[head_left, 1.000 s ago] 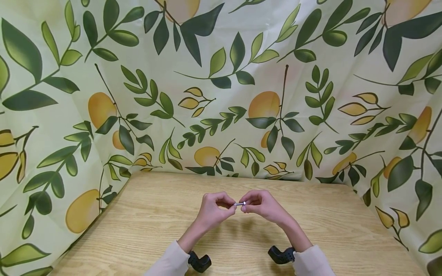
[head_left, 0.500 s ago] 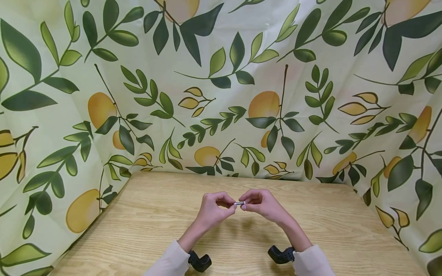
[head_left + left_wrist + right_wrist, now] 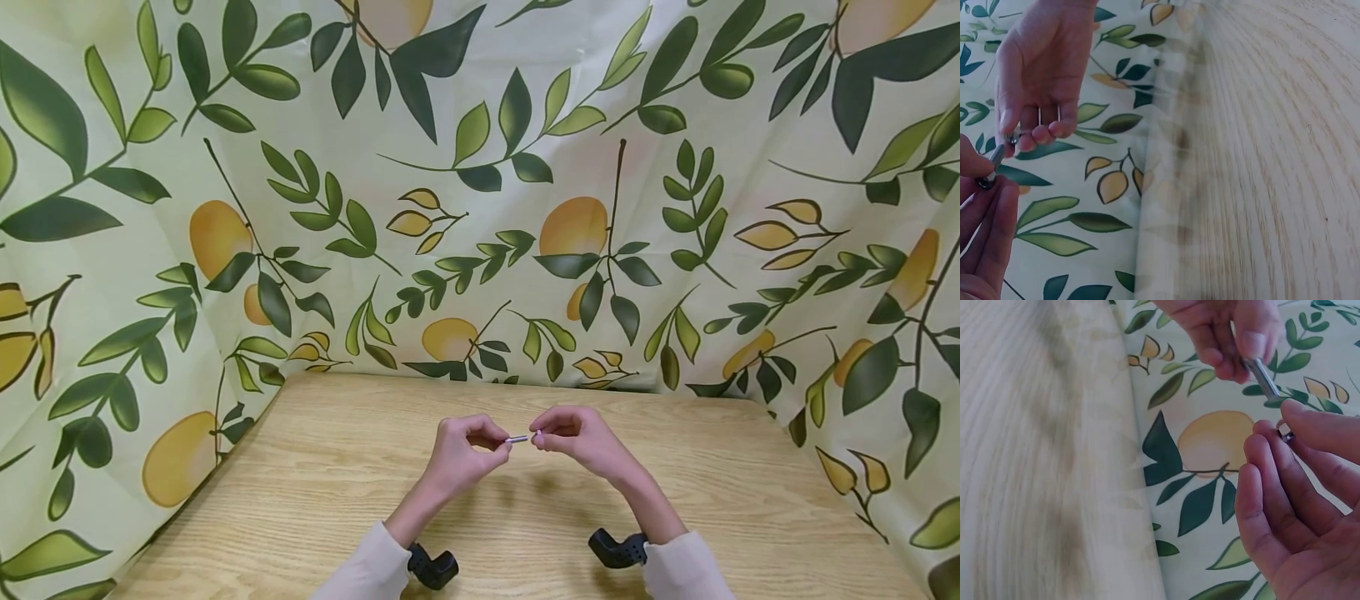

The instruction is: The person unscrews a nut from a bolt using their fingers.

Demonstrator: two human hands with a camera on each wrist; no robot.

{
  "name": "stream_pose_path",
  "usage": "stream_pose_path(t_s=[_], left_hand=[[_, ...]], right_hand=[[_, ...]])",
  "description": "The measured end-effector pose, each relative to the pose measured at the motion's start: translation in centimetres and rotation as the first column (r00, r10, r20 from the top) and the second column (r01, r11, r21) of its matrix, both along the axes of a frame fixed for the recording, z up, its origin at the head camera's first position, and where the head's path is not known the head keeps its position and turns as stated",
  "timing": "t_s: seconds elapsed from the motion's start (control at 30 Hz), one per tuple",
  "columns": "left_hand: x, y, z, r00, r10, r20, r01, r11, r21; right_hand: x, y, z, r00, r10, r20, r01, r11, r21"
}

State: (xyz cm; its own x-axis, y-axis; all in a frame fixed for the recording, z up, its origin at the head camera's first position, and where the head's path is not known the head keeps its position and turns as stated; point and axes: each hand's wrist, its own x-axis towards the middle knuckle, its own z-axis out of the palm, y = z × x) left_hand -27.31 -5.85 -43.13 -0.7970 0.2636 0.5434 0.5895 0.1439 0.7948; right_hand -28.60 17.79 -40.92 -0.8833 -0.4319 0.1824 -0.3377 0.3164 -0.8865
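Note:
A silver bolt (image 3: 517,439) is pinched by its head end between the thumb and fingers of my left hand (image 3: 461,458); its shank (image 3: 1263,379) points toward the right hand. My right hand (image 3: 588,443) pinches a small metal nut (image 3: 1284,431) between thumb and forefinger. In the head view a short gap separates the nut from the bolt's free end. Both hands are raised above the wooden table (image 3: 337,467). The fingers hide the bolt's head and part of the nut.
Black wrist-worn devices (image 3: 433,568) sit at both sleeves, close above the table. A cloth printed with leaves and fruit (image 3: 480,250) hangs behind the table and along both sides.
The nut has come off the bolt's end in my right hand, which has moved slightly right and up. My left hand keeps the bolt in nearly the same place.

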Motion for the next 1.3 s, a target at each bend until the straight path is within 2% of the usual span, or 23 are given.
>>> stream_pose_path(t_s=[0.37,0.57,0.67,0.87,0.97,1.13,1.3], left_hand=[[-0.5,0.2,-0.3,0.998,-0.014,0.057,0.016,0.999,-0.041],[-0.6,0.5,-0.9,0.995,-0.018,0.094,0.023,0.999,-0.048],[-0.8,0.6,-1.1,0.996,-0.020,0.089,0.026,0.997,-0.066],[-2.0,-0.9,-1.3,0.994,0.033,0.103,-0.017,0.989,-0.146],[-3.1,-3.0,-1.6,0.988,0.083,0.127,-0.053,0.973,-0.224],[-5.6,-7.1,-2.4,0.971,0.188,0.148,-0.120,0.918,-0.379],[-8.0,-9.9,-2.6,0.973,0.222,0.066,-0.163,0.859,-0.485]], right_hand=[[-0.4,1.7,0.0,0.986,-0.167,0.007,0.167,0.986,-0.003],[-0.5,2.0,-0.4,0.985,-0.170,0.007,0.170,0.985,0.006],[-0.4,2.0,-0.5,0.985,-0.172,-0.003,0.172,0.985,0.010],[-0.6,1.1,-0.5,0.983,-0.183,-0.031,0.184,0.983,0.016],[-0.8,0.3,-0.8,0.986,-0.160,-0.042,0.161,0.987,0.021],[-0.9,-0.8,-1.7,0.997,-0.075,-0.034,0.075,0.997,0.008],[-0.9,-1.5,-1.9,0.998,-0.033,0.046,0.035,0.998,-0.045]])
